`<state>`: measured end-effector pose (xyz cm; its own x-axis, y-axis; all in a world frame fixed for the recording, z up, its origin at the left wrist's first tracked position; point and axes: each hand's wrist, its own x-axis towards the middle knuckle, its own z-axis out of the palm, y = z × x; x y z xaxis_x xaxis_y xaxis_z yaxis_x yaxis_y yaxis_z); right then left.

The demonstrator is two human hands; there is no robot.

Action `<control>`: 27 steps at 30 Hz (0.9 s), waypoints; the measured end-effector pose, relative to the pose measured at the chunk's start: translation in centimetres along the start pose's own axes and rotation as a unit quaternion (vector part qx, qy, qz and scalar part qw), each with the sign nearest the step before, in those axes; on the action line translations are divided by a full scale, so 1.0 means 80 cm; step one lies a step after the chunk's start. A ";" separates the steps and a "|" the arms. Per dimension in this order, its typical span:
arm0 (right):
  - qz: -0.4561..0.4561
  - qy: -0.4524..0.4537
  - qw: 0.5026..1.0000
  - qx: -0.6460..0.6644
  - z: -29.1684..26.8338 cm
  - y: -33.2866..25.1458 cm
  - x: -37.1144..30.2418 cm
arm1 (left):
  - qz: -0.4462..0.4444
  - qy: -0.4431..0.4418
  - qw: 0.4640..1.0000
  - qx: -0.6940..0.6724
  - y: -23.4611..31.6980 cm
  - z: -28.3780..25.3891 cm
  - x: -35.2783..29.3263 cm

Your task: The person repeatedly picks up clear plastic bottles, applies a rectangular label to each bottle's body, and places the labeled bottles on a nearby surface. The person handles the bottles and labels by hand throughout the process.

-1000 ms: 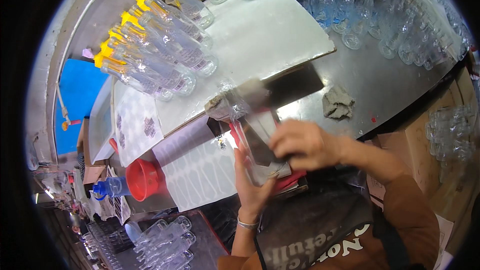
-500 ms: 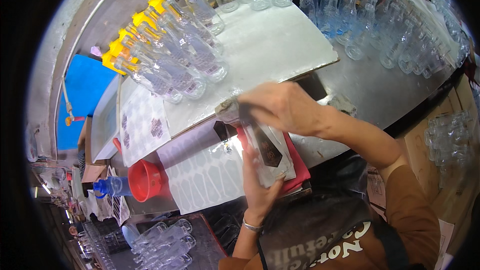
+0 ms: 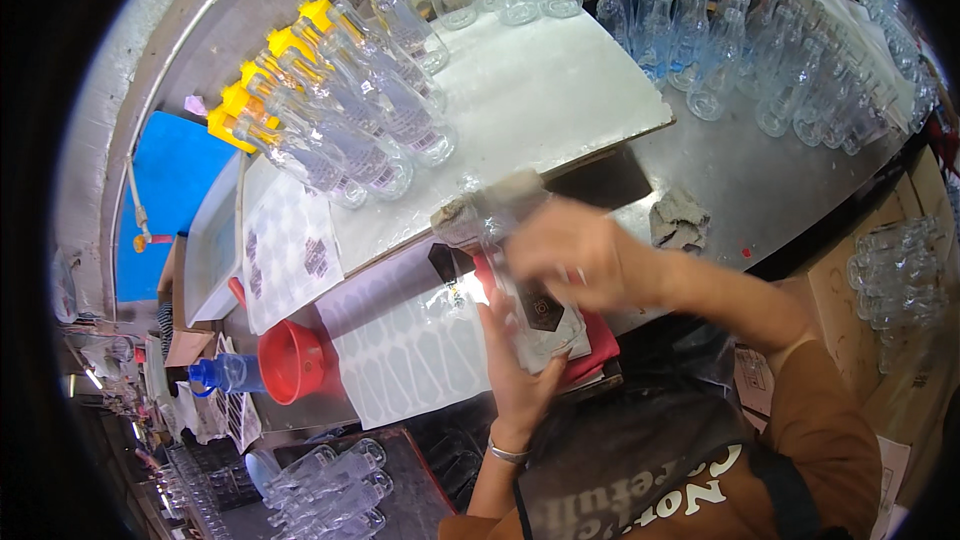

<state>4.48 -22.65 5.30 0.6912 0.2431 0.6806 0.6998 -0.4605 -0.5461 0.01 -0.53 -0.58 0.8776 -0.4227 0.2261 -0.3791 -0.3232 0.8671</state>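
The left hand's fingers [image 3: 495, 318] lie along one side of a clear glass bottle [image 3: 541, 338], its thumb by the base, gripping the lower end. The right hand [image 3: 580, 252], blurred, bends its fingers over the bottle's middle; whether they pinch anything cannot be told. The bottle lies slanted, neck away from the person, near a grey rag [image 3: 456, 224]. Beyond are a red cloth [image 3: 600, 342], a sheet of pale cutouts [image 3: 410, 365] and a red plastic cup [image 3: 290, 364].
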 end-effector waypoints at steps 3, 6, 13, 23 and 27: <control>0.013 -0.183 0.973 0.140 -0.011 -0.060 -0.064 | 0.020 0.004 0.998 0.055 0.014 0.002 0.008; 0.177 -0.190 0.936 0.238 -0.035 -0.069 -0.080 | 0.041 0.018 0.992 0.119 0.024 0.014 0.015; 0.480 -0.045 0.796 0.365 -0.007 0.010 -0.102 | -0.013 -0.030 0.984 -0.175 0.028 0.012 0.025; 0.363 -0.144 0.921 -0.009 -0.012 -0.072 -0.055 | 0.076 -0.050 0.993 0.073 -0.002 -0.015 0.010; 0.366 -0.095 0.926 -0.009 -0.014 -0.062 -0.069 | 0.106 0.065 0.953 0.277 -0.061 -0.114 0.059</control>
<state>-3.03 -22.66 4.82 0.9995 0.0043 0.0318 0.0285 -0.5750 -0.8177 8.66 6.80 0.28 0.7799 -0.4306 0.4543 -0.6164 -0.6547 0.4376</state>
